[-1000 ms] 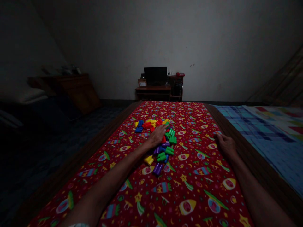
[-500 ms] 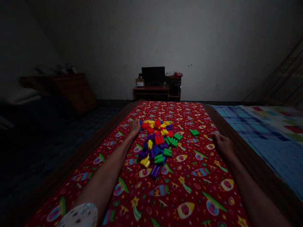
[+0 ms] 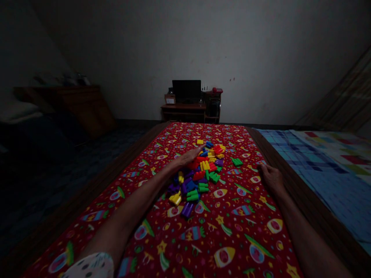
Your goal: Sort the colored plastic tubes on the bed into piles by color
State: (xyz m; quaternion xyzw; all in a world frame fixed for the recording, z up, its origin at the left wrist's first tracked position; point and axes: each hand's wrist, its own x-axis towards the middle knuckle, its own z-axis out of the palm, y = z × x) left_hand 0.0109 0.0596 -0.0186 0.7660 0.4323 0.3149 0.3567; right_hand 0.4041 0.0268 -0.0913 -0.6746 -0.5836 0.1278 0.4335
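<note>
Several toy blocks in red, yellow, blue, green and purple lie in a loose heap on the red patterned cloth (image 3: 220, 247). My left hand (image 3: 191, 155) lies against the upper left of the heap, fingers stretched out towards the blue blocks and touching red ones (image 3: 193, 165). A yellow block (image 3: 199, 142) sits apart, beyond those fingertips. To the right of the heap is a lone green block (image 3: 237, 162). My right hand (image 3: 271, 178) rests at the cloth's right edge, its fingers curled in; whether anything is in them is hidden.
A desk (image 3: 184, 108) with a monitor (image 3: 187, 91) stands against the far wall. At the left is a wooden cabinet (image 3: 84, 108). Blue plaid bedding (image 3: 307, 166) lies right of the cloth, beyond a dark brown border (image 3: 269, 154).
My left hand has moved right, from beside the heap to over its edge. The upper blocks have shifted right, and one yellow block now lies apart. My right hand has barely moved.
</note>
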